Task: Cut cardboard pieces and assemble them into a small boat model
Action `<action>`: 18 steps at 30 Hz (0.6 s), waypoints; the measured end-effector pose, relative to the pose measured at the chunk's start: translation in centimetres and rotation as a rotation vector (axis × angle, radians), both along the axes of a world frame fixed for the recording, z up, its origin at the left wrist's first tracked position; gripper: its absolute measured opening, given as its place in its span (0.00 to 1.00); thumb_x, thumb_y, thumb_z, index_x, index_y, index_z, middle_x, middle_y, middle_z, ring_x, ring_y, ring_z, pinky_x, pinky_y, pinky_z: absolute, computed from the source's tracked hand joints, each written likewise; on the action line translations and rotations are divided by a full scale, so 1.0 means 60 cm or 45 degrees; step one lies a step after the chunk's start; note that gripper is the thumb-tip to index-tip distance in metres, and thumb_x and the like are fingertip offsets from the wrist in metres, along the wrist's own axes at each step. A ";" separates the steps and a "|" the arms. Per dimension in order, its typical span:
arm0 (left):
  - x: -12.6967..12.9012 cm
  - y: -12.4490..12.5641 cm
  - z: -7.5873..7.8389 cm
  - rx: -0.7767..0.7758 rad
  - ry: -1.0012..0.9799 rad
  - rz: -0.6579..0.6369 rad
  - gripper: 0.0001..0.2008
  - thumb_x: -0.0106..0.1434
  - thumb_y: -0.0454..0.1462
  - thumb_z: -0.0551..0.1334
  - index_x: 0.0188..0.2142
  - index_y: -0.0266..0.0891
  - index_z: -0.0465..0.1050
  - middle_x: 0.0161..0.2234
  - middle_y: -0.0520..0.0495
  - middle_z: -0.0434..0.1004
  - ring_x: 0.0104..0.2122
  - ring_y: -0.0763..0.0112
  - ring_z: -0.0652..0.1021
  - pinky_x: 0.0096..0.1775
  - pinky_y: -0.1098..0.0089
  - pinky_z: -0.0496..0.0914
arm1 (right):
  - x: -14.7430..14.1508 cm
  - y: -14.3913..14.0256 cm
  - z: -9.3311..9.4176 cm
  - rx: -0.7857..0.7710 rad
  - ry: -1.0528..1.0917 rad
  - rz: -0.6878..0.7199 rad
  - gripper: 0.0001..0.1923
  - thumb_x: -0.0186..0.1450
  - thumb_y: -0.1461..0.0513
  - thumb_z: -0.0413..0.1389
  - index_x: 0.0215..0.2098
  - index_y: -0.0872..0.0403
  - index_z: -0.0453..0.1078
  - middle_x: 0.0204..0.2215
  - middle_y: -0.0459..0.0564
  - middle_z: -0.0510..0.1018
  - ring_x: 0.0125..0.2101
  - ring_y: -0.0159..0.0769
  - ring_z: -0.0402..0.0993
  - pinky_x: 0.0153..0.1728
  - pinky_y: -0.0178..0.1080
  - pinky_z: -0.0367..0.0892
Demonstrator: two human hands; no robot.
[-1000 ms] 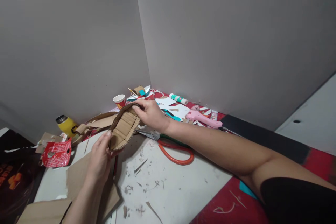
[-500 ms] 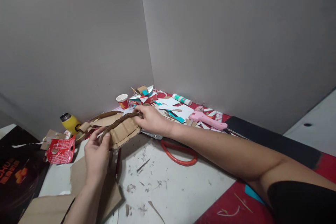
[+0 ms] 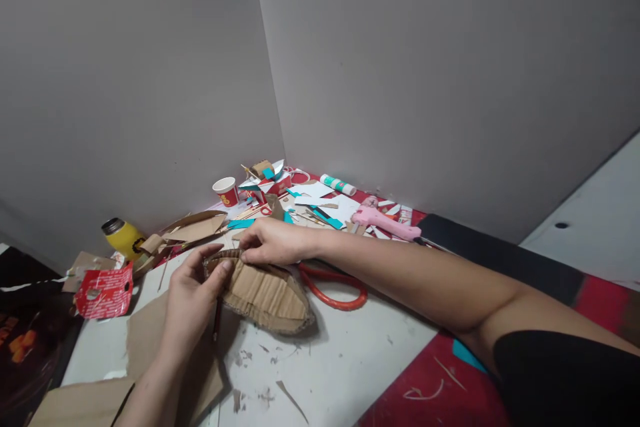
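Observation:
A boat-shaped piece of corrugated cardboard [image 3: 267, 297] is held tilted above the white table surface, its pointed end toward the right. A ridged cardboard strip [image 3: 227, 254] runs along its upper left edge. My left hand [image 3: 193, 297] grips the left end, thumb on the near face. Along the top edge my right hand [image 3: 277, 240] pinches the rim, thumb in front and fingers behind. Just beyond the piece, partly covered by my right arm, lie scissors with orange handles [image 3: 345, 305]. A dark pencil [image 3: 217, 320] lies under my left hand.
Cardboard sheets [image 3: 145, 327] lie at the front left beside a red wrapper [image 3: 105, 293]. Farther back stand a yellow bottle [image 3: 121, 239] and a paper cup [image 3: 226, 192]. A glue stick [image 3: 339, 185], a pink glue gun [image 3: 385, 221] and paper scraps lie near the wall.
The cardboard piece has turned, its pointed end swinging down and right. My right hand has shifted left along the rim, closer to my left hand. The view has moved slightly.

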State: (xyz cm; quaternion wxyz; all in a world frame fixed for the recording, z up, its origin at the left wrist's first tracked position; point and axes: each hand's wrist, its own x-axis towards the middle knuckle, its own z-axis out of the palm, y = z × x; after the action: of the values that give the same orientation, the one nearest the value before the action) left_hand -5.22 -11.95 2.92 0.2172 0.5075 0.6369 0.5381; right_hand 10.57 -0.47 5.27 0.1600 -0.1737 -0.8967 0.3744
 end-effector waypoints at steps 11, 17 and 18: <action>-0.001 0.007 -0.038 -0.051 0.009 -0.114 0.20 0.63 0.47 0.61 0.48 0.37 0.73 0.45 0.43 0.79 0.47 0.58 0.75 0.47 0.64 0.67 | -0.017 0.008 -0.029 -0.003 0.094 -0.080 0.07 0.58 0.72 0.52 0.26 0.59 0.71 0.20 0.40 0.67 0.23 0.26 0.60 0.24 0.31 0.52; -0.002 0.006 -0.040 -0.026 0.168 -0.116 0.17 0.65 0.46 0.58 0.46 0.39 0.73 0.44 0.44 0.78 0.45 0.58 0.75 0.45 0.63 0.67 | -0.022 0.010 -0.040 0.011 0.104 -0.115 0.06 0.57 0.72 0.54 0.24 0.59 0.69 0.19 0.39 0.68 0.22 0.26 0.60 0.24 0.30 0.52; -0.001 0.006 -0.041 -0.031 0.166 -0.109 0.16 0.64 0.46 0.58 0.45 0.39 0.73 0.42 0.44 0.78 0.43 0.59 0.75 0.43 0.64 0.67 | -0.024 0.008 -0.042 0.019 0.111 -0.135 0.06 0.56 0.72 0.55 0.24 0.58 0.68 0.19 0.39 0.67 0.22 0.26 0.60 0.24 0.30 0.52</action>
State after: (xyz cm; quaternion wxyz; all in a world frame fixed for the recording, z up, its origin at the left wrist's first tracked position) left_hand -5.29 -11.58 0.48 0.2041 0.5655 0.6340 0.4863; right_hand 9.15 0.04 2.75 0.2198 -0.2032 -0.8811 0.3661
